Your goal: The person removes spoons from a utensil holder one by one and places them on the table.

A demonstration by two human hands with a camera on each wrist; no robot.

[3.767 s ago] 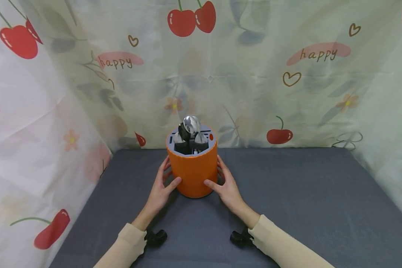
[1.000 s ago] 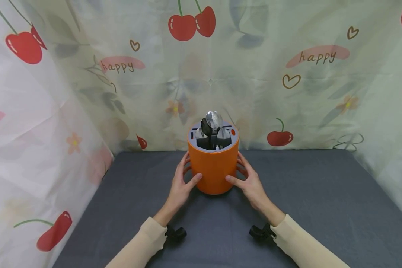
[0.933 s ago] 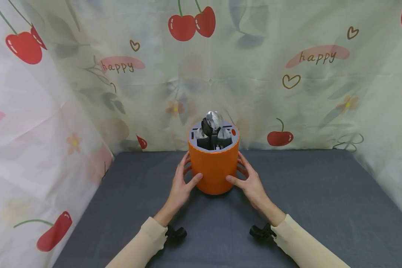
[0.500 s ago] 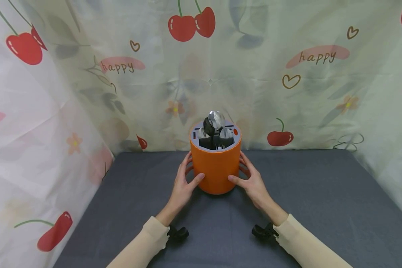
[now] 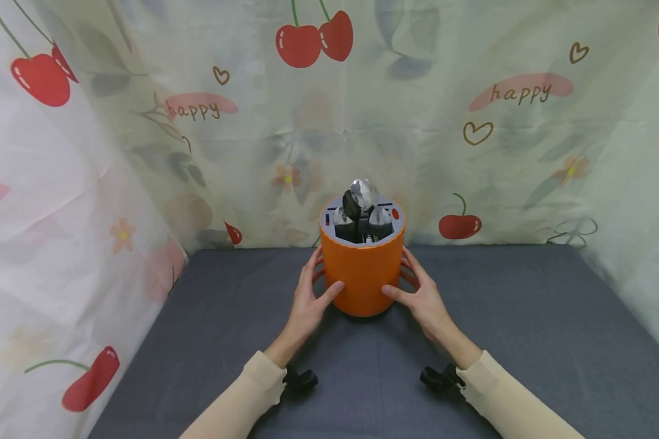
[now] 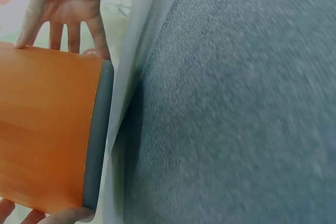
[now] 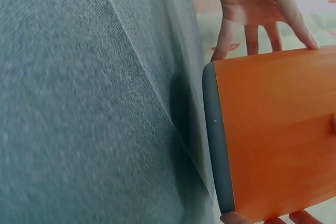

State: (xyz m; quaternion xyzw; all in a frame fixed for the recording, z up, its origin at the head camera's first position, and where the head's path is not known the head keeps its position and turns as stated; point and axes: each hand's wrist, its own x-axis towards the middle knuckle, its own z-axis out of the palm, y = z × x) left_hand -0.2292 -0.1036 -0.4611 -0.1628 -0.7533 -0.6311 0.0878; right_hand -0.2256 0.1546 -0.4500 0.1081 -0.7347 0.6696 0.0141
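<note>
An orange cylindrical utensil holder (image 5: 362,277) with a pale grey slotted top stands upright before me in the head view. Several spoon-like utensils (image 5: 365,193) poke out of its opening, silver ones and a dark one; their lower parts are hidden inside. My left hand (image 5: 309,300) grips its left side, thumb at the front and fingers around behind. On the opposite side my right hand (image 5: 425,302) holds it the same way. Both wrist views show the holder's dark grey base (image 7: 218,135), and there it appears a little above the table surface.
A dark grey cloth (image 5: 505,329) covers the table. Behind it hangs a pale curtain (image 5: 406,146) printed with cherries and hearts, close to the holder's back. Another white printed sheet (image 5: 49,244) borders the left side. Black wrist devices (image 5: 302,381) sit below both cuffs.
Both hands have carried the utensil holder to the right along the table, from left of centre to slightly right of it. The grip looks the same throughout.
</note>
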